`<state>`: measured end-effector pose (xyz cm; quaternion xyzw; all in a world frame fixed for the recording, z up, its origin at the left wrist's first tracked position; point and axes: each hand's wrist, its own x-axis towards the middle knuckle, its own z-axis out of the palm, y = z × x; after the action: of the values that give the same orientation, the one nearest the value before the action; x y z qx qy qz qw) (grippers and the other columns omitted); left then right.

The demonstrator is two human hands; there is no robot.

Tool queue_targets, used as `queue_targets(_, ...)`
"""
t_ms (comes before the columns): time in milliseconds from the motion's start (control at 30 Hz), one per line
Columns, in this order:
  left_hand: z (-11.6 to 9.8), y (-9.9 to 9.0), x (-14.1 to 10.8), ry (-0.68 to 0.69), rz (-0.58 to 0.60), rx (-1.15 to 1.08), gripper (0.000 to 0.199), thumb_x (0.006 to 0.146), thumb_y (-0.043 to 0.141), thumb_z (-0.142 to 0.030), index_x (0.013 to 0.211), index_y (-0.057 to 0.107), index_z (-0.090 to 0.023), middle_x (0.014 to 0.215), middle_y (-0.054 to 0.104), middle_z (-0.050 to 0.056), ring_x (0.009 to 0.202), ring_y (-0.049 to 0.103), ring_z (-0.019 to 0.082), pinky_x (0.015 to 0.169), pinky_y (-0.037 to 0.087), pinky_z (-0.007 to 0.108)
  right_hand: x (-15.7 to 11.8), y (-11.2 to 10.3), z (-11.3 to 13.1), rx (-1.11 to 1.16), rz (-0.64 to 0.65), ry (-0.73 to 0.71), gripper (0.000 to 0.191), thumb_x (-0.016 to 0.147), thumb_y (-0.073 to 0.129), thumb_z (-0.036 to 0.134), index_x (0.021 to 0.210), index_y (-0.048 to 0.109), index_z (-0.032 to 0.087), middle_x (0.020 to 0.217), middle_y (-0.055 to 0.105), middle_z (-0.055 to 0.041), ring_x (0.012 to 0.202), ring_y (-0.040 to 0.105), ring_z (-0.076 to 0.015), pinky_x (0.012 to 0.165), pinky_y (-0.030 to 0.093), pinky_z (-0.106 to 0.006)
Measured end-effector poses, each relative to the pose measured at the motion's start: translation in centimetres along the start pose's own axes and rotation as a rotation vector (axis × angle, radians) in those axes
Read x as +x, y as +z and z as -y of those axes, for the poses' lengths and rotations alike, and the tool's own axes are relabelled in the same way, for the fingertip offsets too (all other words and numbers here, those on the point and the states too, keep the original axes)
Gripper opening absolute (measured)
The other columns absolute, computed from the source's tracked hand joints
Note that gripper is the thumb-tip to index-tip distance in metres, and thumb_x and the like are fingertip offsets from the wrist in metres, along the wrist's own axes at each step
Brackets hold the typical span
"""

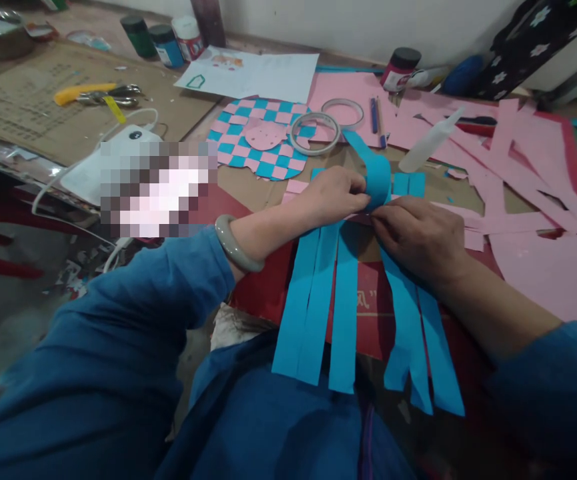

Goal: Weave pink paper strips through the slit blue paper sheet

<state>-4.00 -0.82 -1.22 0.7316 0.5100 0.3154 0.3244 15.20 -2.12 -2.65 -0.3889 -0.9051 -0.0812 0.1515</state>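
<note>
Blue paper strips (pixel 344 313) hang over the near table edge towards my lap, interlaced at their top with pink paper strips (pixel 295 189). One blue strip (pixel 378 175) is folded back and curls upward between my hands. My left hand (pixel 335 193), with a bangle on the wrist, is closed, its thumb and fingers pinching at the curled blue strip. Closed too is my right hand (pixel 418 233), fingertips down on a pink strip just right of the curl. My fingers partly hide the weave there.
Behind my hands lie a blue-and-pink woven mat (pixel 241 157), two tape rolls (pixel 315 133), pens (pixel 378 120) and a glue bottle (pixel 431 141). Pink paper scraps (pixel 498 173) spread right. Paint jars (pixel 165 47), pliers (pixel 113 97) and a white device (pixel 113 157) are left.
</note>
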Motion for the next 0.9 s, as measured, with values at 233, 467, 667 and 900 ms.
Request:
queue_targets(233, -0.2, -0.1, -0.2, 0.006, 0.016, 0.031, 0.020, 0.075, 0.052, -0.015, 0.055, 0.050, -0.016, 0.058, 0.050, 0.000, 0.065, 0.047, 0.013, 0.061, 0.031, 0.029, 0.4, 0.4, -0.4, -0.188, -0.022, -0.134, 0.035, 0.097, 0.040, 0.030, 0.086, 0.071, 0.017, 0.084, 0.070, -0.0102, 0.081, 0.063, -0.0243, 0.062, 0.041, -0.035)
queue_targets(467, -0.3, -0.2, -0.3, 0.013, 0.037, 0.065, 0.020, 0.076, 0.052, -0.015, 0.057, 0.050, -0.016, 0.057, 0.049, -0.001, 0.063, 0.046, 0.012, 0.059, 0.029, 0.029, 0.2, -0.3, -0.8, 0.000, 0.076, -0.153, 0.051, 0.100, 0.032, 0.038, 0.096, 0.075, 0.012, 0.093, 0.071, -0.0153, 0.086, 0.065, -0.0285, 0.078, 0.049, -0.042)
queue_targets(667, -0.3, -0.2, -0.3, 0.022, 0.029, 0.127, 0.020, 0.076, 0.053, -0.016, 0.056, 0.051, -0.016, 0.056, 0.048, -0.001, 0.062, 0.044, 0.012, 0.060, 0.028, 0.029, 0.0, -0.5, -1.6, 0.203, 0.150, -0.106, 0.048, 0.100, 0.033, 0.037, 0.111, 0.074, 0.015, 0.099, 0.071, -0.0146, 0.093, 0.065, -0.0299, 0.081, 0.050, -0.044)
queue_targets(900, -0.2, -0.2, -0.3, 0.072, 0.046, 0.154, 0.019, 0.077, 0.052, -0.017, 0.058, 0.055, -0.016, 0.059, 0.051, 0.000, 0.064, 0.047, 0.013, 0.062, 0.031, 0.029, 0.1, -0.2, -1.8, 0.254, 0.151, -0.025, 0.037, 0.096, 0.042, 0.031, 0.105, 0.075, 0.019, 0.098, 0.072, -0.0133, 0.093, 0.066, -0.0304, 0.079, 0.052, -0.045)
